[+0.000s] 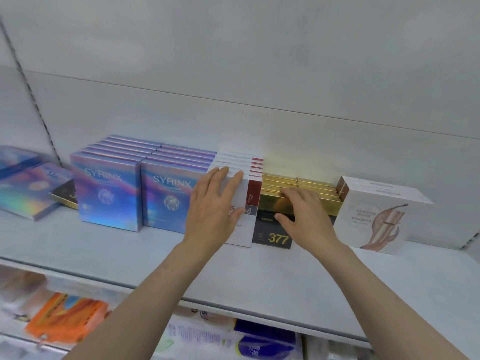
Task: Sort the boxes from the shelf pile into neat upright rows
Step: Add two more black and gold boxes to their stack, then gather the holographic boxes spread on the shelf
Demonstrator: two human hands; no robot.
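Upright rows of boxes line a white shelf (pixel 259 276). From the left stand two rows of iridescent blue SYRINX boxes (pixel 109 193), a row of white boxes with red side bands (pixel 248 183), gold-topped black boxes marked 377 (pixel 275 235) and white boxes with a bronze figure print (pixel 374 216). My left hand (pixel 215 203) lies flat against the face of the front white box, fingers over its top edge. My right hand (pixel 304 211) rests on the front gold-topped box, fingers on its top and thumb on its face.
At far left, loose iridescent boxes (pixel 26 183) and a dark gold-edged box (pixel 65 194) lie tilted in a pile. A slotted upright (pixel 33 100) runs up the back wall. A lower shelf holds orange (pixel 67 318) and blue (pixel 265 344) packages.
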